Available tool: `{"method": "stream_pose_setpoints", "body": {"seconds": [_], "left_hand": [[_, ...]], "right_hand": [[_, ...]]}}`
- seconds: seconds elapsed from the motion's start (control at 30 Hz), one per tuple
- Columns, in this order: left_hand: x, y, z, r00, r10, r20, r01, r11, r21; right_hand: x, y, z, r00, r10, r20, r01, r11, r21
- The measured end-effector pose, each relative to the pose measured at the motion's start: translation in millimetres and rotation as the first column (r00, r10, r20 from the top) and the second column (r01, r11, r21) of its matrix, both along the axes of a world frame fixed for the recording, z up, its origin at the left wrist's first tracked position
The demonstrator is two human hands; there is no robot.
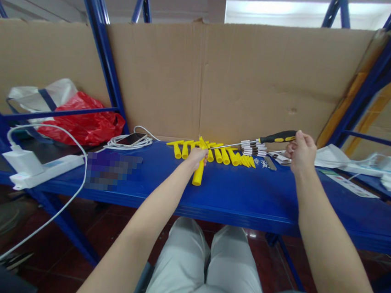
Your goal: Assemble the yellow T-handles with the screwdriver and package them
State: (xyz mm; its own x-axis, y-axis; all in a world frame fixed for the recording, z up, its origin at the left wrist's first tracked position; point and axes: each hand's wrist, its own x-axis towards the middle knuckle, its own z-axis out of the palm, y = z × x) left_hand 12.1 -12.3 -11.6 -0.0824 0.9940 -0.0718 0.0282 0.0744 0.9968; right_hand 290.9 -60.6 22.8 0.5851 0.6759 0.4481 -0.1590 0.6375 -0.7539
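My left hand [197,157] is closed around a yellow T-shaped plastic handle [197,176], its thick round end pointing toward me. In my right hand [303,152] is a screwdriver [275,136] with a black and yellow grip, held by the end of that grip. Its long shaft runs left to the head of the yellow handle; whether the tip touches a screw there cannot be made out. Behind my left hand lies a row of similar yellow handles [225,157]. Small flat yellow pieces [247,160] and a little heap of screws [263,163] lie to their right.
Stacked white and brown pieces [253,148] stand behind the screws. A phone [131,139] and coiled white cable [119,144] lie left, near a red bag [83,119] and white power strip [50,169]. Papers [347,184] lie right. Cardboard [250,78] backs the blue shelf [246,197].
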Motion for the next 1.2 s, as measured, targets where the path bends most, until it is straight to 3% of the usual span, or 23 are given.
{"method": "stream_pose_setpoints", "body": {"seconds": [0.37, 0.77, 1.0, 1.2], "left_hand": [[-0.3, -0.4, 0.3, 1.0, 0.009, -0.02, -0.009, 1.0, -0.002], [0.1, -2.5, 1.4, 1.0, 0.011, -0.004, -0.011, 1.0, 0.007], [0.5, -3.6, 1.1, 1.0, 0.0, -0.001, 0.0, 1.0, 0.028], [1.6, -5.4, 1.8, 1.0, -0.001, -0.002, 0.001, 0.999, 0.035]], "right_hand": [[-5.2, -7.4, 1.9, 0.999, -0.024, 0.048, 0.024, 1.0, -0.009], [-7.3, -11.1, 6.3, 0.993, 0.12, 0.007, -0.12, 0.993, 0.015], [-4.4, -7.5, 3.1, 1.0, 0.011, -0.024, -0.01, 0.999, 0.043], [-7.0, -9.4, 4.0, 0.999, -0.007, -0.034, 0.008, 1.0, 0.008]]}}
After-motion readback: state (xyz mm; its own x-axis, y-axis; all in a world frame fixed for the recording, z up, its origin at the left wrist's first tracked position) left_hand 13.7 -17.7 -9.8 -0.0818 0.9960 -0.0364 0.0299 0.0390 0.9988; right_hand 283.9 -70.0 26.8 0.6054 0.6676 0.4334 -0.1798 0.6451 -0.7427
